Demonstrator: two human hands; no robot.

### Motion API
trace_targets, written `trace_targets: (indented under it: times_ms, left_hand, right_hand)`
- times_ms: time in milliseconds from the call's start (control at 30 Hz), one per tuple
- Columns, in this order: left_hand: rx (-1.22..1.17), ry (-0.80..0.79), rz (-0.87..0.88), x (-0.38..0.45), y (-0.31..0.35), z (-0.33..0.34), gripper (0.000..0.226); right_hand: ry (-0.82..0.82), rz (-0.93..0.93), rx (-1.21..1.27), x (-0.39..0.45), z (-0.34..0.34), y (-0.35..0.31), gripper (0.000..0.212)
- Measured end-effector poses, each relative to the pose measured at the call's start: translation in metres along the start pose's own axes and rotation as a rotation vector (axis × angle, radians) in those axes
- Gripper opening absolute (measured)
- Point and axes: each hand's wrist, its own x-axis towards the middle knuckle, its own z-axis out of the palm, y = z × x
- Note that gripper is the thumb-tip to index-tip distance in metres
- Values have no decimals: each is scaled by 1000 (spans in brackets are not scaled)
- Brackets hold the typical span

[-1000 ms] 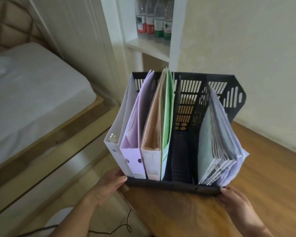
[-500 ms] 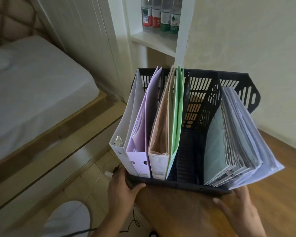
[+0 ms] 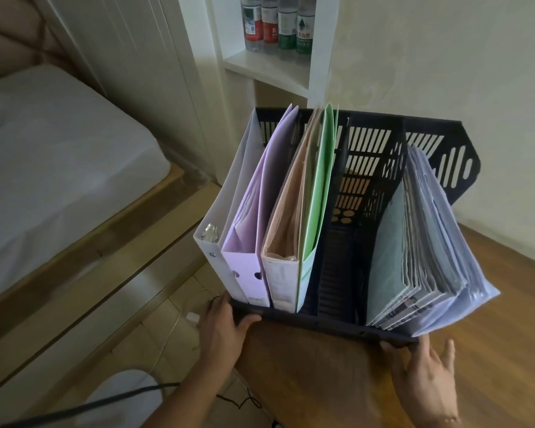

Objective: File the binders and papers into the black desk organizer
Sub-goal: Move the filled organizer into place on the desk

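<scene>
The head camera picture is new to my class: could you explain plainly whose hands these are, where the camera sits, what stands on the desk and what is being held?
No machine here: a person wears a wide-angle camera on the head, looking forward and down at two bare hands. On the wooden desk stands a black desk organizer. From its left it holds a white binder, a purple binder, an orange folder and a green folder. Next comes an empty slot, then a stack of papers leaning out to the right. The left hand grips the organizer's front left corner; the right hand touches its front right edge with open fingers. Bottles stand on a shelf behind.
</scene>
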Motion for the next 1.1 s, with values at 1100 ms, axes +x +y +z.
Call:
trace_targets:
  times_ms: [1100]
  left_hand:
    - [-255, -285, 28, 170, 121, 63, 44]
  right_hand:
    - [252, 288, 74, 93, 13, -16, 76]
